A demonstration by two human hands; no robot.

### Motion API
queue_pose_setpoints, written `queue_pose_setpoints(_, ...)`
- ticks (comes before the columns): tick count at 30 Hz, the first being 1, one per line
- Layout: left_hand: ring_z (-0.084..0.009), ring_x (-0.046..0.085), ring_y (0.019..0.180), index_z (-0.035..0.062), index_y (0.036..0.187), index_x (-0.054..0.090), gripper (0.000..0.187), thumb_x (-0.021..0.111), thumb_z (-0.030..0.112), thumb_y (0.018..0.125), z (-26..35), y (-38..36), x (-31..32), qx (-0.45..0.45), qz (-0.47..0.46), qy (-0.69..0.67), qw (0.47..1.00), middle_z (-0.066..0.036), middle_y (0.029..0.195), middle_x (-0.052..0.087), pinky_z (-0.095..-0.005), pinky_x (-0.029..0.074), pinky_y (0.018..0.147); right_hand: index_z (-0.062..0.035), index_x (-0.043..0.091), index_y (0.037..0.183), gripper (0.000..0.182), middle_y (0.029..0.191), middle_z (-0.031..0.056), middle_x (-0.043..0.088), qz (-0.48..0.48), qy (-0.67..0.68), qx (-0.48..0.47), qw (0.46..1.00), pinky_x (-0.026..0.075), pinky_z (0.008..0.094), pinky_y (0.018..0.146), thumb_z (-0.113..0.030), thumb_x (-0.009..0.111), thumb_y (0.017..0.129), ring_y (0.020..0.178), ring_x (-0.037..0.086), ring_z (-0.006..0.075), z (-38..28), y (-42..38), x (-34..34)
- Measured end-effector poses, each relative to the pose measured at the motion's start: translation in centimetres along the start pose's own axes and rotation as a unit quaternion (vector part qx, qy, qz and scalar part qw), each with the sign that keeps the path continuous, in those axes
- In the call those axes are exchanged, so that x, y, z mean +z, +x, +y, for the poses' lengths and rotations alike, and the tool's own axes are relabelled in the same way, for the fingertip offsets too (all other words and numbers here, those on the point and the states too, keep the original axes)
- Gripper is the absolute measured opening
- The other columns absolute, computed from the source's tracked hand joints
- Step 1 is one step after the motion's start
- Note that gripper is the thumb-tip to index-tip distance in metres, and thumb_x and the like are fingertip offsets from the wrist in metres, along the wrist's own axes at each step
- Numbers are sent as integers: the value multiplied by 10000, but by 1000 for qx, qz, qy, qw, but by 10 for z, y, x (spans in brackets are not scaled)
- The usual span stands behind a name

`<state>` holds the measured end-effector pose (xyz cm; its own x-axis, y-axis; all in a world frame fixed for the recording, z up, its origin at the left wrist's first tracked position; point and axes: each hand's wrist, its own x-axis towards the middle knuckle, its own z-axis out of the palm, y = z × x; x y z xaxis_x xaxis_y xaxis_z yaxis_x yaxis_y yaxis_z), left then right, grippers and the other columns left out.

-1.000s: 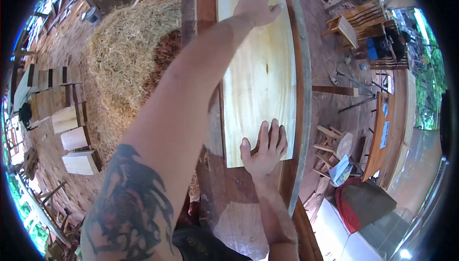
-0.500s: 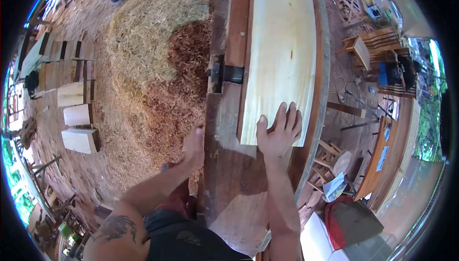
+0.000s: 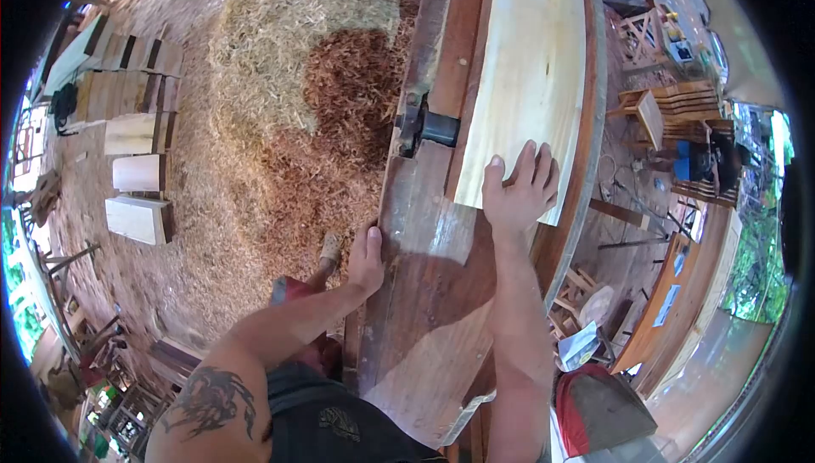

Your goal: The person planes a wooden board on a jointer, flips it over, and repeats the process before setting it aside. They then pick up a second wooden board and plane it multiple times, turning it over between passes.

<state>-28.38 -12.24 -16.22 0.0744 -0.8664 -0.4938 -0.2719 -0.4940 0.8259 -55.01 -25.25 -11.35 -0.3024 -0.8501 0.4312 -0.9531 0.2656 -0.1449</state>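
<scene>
A long pale wooden plank point(image 3: 531, 81) lies flat on a brown wooden workbench point(image 3: 416, 268). My right hand point(image 3: 519, 193) rests on the plank's near end, palm down with the fingers spread. My left hand point(image 3: 367, 263) is at the left edge of the bench, touching it; its thumb and a finger stretch forward and it holds nothing I can see. Set into the bench, left of the plank, is a dark cylindrical cutter point(image 3: 440, 129). A brown wooden strip point(image 3: 573, 174) runs along the plank's right side.
A big heap of wood shavings point(image 3: 272, 64) covers the floor left of the bench. Several cut boards point(image 3: 136, 221) lie farther left. On the right are a slatted wooden bench point(image 3: 679, 102), an orange-brown board point(image 3: 658, 302) and a red and grey bundle point(image 3: 598, 412).
My right hand has moved forward with the plank, which has slid farther along the bench. My left hand has come down to the bench's edge. The view has turned slightly.
</scene>
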Motion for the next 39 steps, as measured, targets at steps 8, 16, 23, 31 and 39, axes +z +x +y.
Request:
queue_pose_setpoints(8, -407, 575, 1359, 0, 1485, 547, 588, 336, 444, 1161, -9, 1, 1, 8, 3, -6, 1000, -261, 1428, 622, -446, 419, 1159, -115, 644, 1461, 677, 1561, 192, 548, -16, -14, 11, 1000, 360, 662, 1136, -532, 652, 927, 1437, 453, 447, -2, 28, 15)
queue_pose_setpoints(16, -414, 565, 1383, -1, 1501, 533, 605, 332, 457, 1161, -24, 2, 5, 4, 8, -8, 1000, -271, 1448, 612, -452, 420, 1171, -131, 645, 1466, 680, 1570, 179, 548, -10, -16, 10, 1000, 357, 675, 1139, -549, 649, 930, 1453, 446, 437, -1, 49, 29)
queue_pose_setpoints(23, -393, 586, 1365, -13, 1475, 554, 616, 325, 464, 1160, -7, -1, 1, 0, 6, 17, 1000, -260, 1418, 636, -444, 432, 1161, -156, 611, 1505, 701, 1622, 166, 491, -41, -20, 27, 999, 317, 673, 1178, -560, 638, 933, 1502, 394, 413, -2, 64, 37)
queue_pose_setpoints(31, -382, 595, 1353, -29, 1451, 572, 598, 342, 441, 1161, -1, -2, 1, 1, 6, -12, 1000, -257, 1406, 644, -436, 441, 1152, -165, 584, 1537, 729, 1658, 143, 459, -65, -28, 44, 996, 296, 667, 1199, -585, 610, 941, 1527, 367, 386, -4, 79, 43)
queue_pose_setpoints(39, -400, 555, 1395, -24, 1490, 534, 592, 351, 434, 1162, -12, 0, 1, -8, -1, -14, 1000, -265, 1466, 600, -436, 404, 1192, -159, 622, 1500, 710, 1628, 146, 498, -35, -23, 33, 999, 314, 660, 1185, -582, 620, 930, 1505, 398, 390, -2, 87, 52)
